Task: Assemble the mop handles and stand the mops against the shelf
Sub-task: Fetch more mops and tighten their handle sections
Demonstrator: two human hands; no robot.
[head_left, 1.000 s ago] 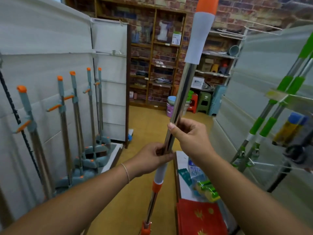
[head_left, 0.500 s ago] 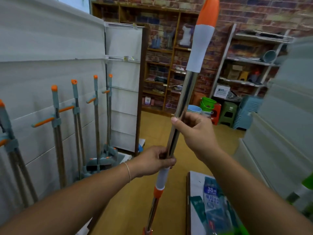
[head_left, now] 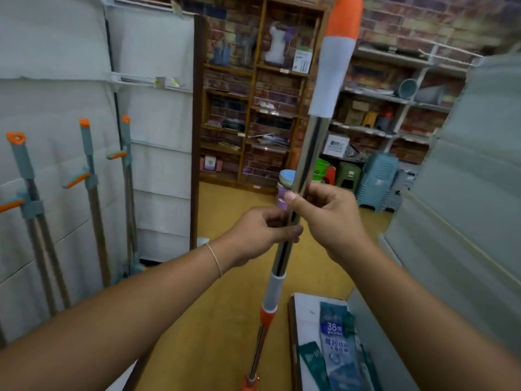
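Observation:
I hold a steel mop handle almost upright in front of me. It has a white and orange grip at the top and a white and orange collar lower down. My left hand grips the shaft just above the collar. My right hand grips the shaft right above the left one, thumb along the steel. The handle's foot runs out of view at the bottom. Three grey and orange mops lean against the white shelf on the left.
A white shelf unit stands on the right. At its foot a low shelf board carries packaged goods. Wooden shelves against a brick wall, plastic stools and buckets fill the far end. Yellow floor runs between.
The view has swung left and up, so the green mops on the right have left the picture. Both hands keep their grip on the handle, close together.

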